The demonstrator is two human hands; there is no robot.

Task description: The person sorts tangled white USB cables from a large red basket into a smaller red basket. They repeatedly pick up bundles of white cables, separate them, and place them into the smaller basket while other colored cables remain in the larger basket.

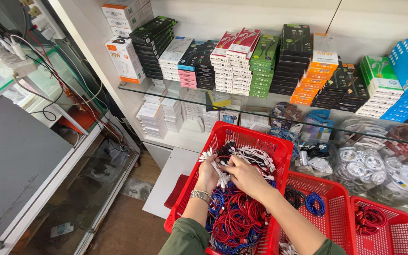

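Shop corner, white shelving along the back wall: glass shelf [133, 87] stacked with boxed chargers and cables [242, 61], bagged white coils [360, 165] on the level below. Grey counter top [15, 156] on the left, with a tangle of wall wiring [48, 89] behind it.

Work area is the big red basket [256, 130] sitting in front of the shelves. It's full of loose cables: white cables [256, 158] at the far end, blue cables [218, 200] and red cables [234, 222] nearer the person.

Left hand [208, 174], wristwatch [200, 195] on that wrist: curled closed around a bunch of the white cables, plug ends fanning out above the fist.
Right hand [244, 175]: palm down, just beside the left, fingers bent into the same white bundle. Fingertips are hidden, so I can't tell whether it has actually pinched a strand or is only resting on them.

Read: looks like mid-sort, gathering white cables out of the mixed pile, bunch partly collected, plenty of white left in the basket.

Any further pull calls for separating one strand cleanly. The whites overlap each other and the blue/red coils underneath, so snagging is the risk; the left grip has to stay tight so the bunch doesn't slip.

To the right, touching side by side: second red basket [336, 189] with a blue coil [315, 203], third red basket [393, 236] with a red coil [369, 219].
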